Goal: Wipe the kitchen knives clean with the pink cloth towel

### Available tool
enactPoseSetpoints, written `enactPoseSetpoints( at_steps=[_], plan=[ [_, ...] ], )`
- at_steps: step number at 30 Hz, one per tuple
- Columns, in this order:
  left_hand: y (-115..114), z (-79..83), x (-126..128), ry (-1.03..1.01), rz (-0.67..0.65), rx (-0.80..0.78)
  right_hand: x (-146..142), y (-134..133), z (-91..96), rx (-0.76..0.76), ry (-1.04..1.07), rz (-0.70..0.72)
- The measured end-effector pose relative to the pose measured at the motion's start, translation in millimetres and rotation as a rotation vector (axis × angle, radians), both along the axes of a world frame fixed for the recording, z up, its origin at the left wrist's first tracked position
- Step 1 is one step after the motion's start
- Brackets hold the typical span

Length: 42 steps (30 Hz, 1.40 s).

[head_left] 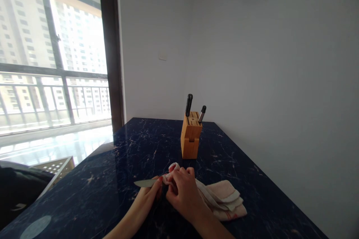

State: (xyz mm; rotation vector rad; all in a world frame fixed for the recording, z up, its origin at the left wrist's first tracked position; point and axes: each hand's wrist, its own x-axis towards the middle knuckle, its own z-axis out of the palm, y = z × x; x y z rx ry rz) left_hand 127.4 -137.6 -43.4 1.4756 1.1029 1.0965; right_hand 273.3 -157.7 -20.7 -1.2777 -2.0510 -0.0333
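Your left hand [150, 194] is closed around the handle end of a knife [146, 183], keeping it low over the dark marbled bench [112, 179] with the blade pointing left, away from your body and your other hand, which looks like the safe way to steady it. Your right hand [182, 190] is curled shut on a bunched end of the cloth [224, 199], pressing it against the knife near where blade meets handle; the rest of the cloth trails off to the right, folded on the bench. The knife's handle is hidden inside your left hand, and your fingers cover where cloth touches steel. Behind stands a wooden knife block [190, 138] with two handles [189, 105] sticking up; their blades are sunk out of sight.
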Motion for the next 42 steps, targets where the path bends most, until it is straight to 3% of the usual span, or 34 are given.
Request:
enactPoseSetpoints(
  at_steps=[7,13,18,28,33,42],
  plan=[
    [2.2,3.4,-2.0,0.008,0.059,-0.007,0.6,-0.4,-0.9,0.026,0.014,-0.049],
    [3.9,1.0,-1.8,0.027,0.004,-0.01,1.2,-1.4,0.1,0.016,-0.021,0.041],
    [-0.5,5.2,-1.0,0.049,-0.007,0.019,2.1,3.7,-2.7,0.01,0.022,-0.038],
    [2.1,2.0,-3.5,0.064,-0.001,0.034,4.0,4.5,-5.4,0.029,-0.01,-0.035],
    [2.1,-0.7,-6.0,0.062,0.043,0.054,3.9,8.8,-8.7,0.058,0.007,-0.14],
    [6.5,-8.2,-6.0,0.093,0.016,0.044,4.5,8.1,-10.0,0.049,-0.013,-0.1]
  ],
)
